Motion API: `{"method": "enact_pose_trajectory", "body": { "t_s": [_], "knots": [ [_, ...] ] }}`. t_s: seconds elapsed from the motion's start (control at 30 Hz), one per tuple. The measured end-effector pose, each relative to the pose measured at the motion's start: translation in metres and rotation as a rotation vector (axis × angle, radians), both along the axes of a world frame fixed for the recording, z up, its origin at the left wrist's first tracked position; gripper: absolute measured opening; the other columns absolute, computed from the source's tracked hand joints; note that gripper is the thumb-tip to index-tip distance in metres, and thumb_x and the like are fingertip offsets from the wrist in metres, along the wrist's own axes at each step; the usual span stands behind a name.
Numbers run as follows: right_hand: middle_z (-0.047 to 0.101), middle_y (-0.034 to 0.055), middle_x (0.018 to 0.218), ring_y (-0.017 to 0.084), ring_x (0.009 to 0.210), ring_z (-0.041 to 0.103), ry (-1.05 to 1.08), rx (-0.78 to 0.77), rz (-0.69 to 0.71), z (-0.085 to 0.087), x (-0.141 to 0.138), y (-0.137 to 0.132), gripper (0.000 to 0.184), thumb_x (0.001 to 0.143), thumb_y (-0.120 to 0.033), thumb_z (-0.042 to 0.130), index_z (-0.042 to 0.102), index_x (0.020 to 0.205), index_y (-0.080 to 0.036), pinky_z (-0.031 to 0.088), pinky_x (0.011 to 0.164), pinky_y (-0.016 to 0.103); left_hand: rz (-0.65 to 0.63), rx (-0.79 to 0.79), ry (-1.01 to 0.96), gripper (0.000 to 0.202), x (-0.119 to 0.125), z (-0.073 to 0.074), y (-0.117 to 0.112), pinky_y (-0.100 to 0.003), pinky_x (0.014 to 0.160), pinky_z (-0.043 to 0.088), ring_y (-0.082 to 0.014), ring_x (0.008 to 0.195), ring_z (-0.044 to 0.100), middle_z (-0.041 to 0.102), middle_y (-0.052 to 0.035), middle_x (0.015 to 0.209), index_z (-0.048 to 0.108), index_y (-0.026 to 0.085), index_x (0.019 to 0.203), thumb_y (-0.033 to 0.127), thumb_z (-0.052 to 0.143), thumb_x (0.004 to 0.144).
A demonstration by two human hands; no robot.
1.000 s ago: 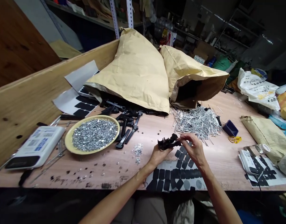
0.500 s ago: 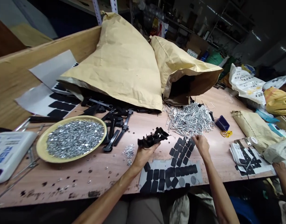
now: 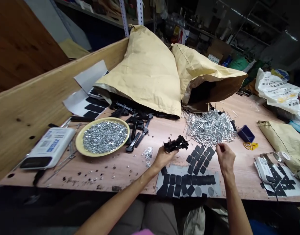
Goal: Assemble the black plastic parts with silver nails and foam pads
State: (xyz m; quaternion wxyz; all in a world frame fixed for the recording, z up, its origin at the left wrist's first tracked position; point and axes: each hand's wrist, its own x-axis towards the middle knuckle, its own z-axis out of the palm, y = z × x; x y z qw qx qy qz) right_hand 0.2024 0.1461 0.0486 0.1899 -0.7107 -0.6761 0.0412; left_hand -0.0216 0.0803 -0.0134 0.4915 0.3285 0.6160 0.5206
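Observation:
My left hand [image 3: 162,156] is closed around a black plastic clip part [image 3: 175,144], held just above the wooden table [image 3: 130,169]. My right hand [image 3: 225,156] hovers at the near edge of a pile of thin metal pins [image 3: 210,126], fingers pinched together on something too small to make out. Between and below both hands lies a grey sheet with black adhesive pads [image 3: 189,181]. A few loose washers [image 3: 147,153] lie left of my left hand.
A yellow dish of washers [image 3: 103,137] stands at left beside a white device [image 3: 48,147]. Black plastic parts [image 3: 136,122] spill from two tan sacks [image 3: 150,71] at the back. A small blue tray [image 3: 246,133] and more pad sheets [image 3: 275,176] lie at right.
My right hand left the black part, reached to the pin pile and now pinches there. The left hand keeps hold of the part. The view swung about.

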Motion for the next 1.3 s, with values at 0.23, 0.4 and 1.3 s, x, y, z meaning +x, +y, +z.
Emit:
{"method": "enact_pose_trajectory", "body": {
  "t_s": [0.23, 0.4, 1.3],
  "knots": [
    [0.062, 0.0051, 0.085, 0.015, 0.073, 0.06, 0.042, 0.312, 0.75, 0.029, -0.045, -0.034, 0.026, 0.091, -0.024, 0.043, 0.068, 0.098, -0.026, 0.051, 0.062, 0.027, -0.087, 0.091, 0.106, 0.013, 0.009, -0.01, -0.002, -0.029, 0.068, 0.05, -0.024, 0.078, 0.067, 0.073, -0.0027, 0.075, 0.07, 0.018, 0.076, 0.02, 0.067, 0.063],
    [0.063, 0.0073, 0.087, 0.016, 0.077, 0.057, -0.097, 0.325, 0.861, 0.04, -0.057, -0.032, 0.031, 0.092, -0.014, 0.039, 0.068, 0.1, -0.023, 0.048, 0.063, 0.027, -0.12, 0.122, 0.139, 0.013, 0.008, -0.01, -0.001, -0.028, 0.063, 0.049, -0.023, 0.072, 0.067, 0.072, -0.0026, 0.073, 0.068, 0.017, 0.073, 0.017, 0.067, 0.06],
    [0.067, 0.0013, 0.081, 0.019, 0.075, 0.054, -0.525, 0.175, 1.061, 0.06, -0.087, -0.006, 0.015, 0.086, -0.019, 0.056, 0.067, 0.092, -0.027, 0.035, 0.082, 0.041, -0.168, 0.211, 0.233, 0.011, 0.006, -0.006, 0.009, -0.029, 0.068, 0.046, -0.0217, 0.077, 0.062, 0.068, -0.0031, 0.078, 0.065, 0.019, 0.075, 0.016, 0.065, 0.064]
  ]
}}
